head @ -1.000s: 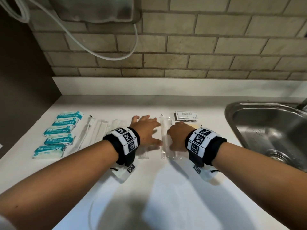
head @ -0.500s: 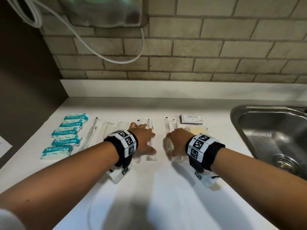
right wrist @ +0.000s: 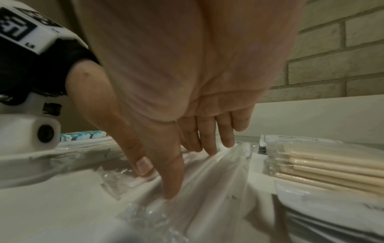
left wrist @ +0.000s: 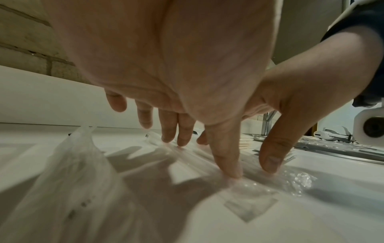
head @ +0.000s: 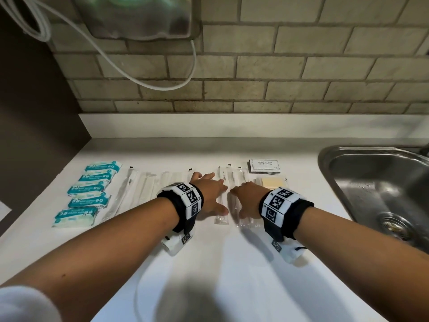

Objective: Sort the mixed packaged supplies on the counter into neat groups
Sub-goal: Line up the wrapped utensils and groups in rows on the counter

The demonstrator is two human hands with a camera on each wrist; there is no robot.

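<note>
Several long clear packets lie side by side in a row on the white counter. My left hand lies flat over one, fingers straight, thumb and fingertips pressing the plastic. My right hand is right beside it, its straight fingers and thumb pressing the neighbouring clear packets. Teal packets form a column at the far left. White shampoo sachets and a packet of pale wooden sticks lie to the right.
A steel sink is sunk into the counter at the right. A brick wall with a white upstand closes the back. A dark panel stands at the left. White cable hangs from a wall unit above.
The hands, apart half a second ago, have come close together. The clear packets between them now lie nearer to each other.
</note>
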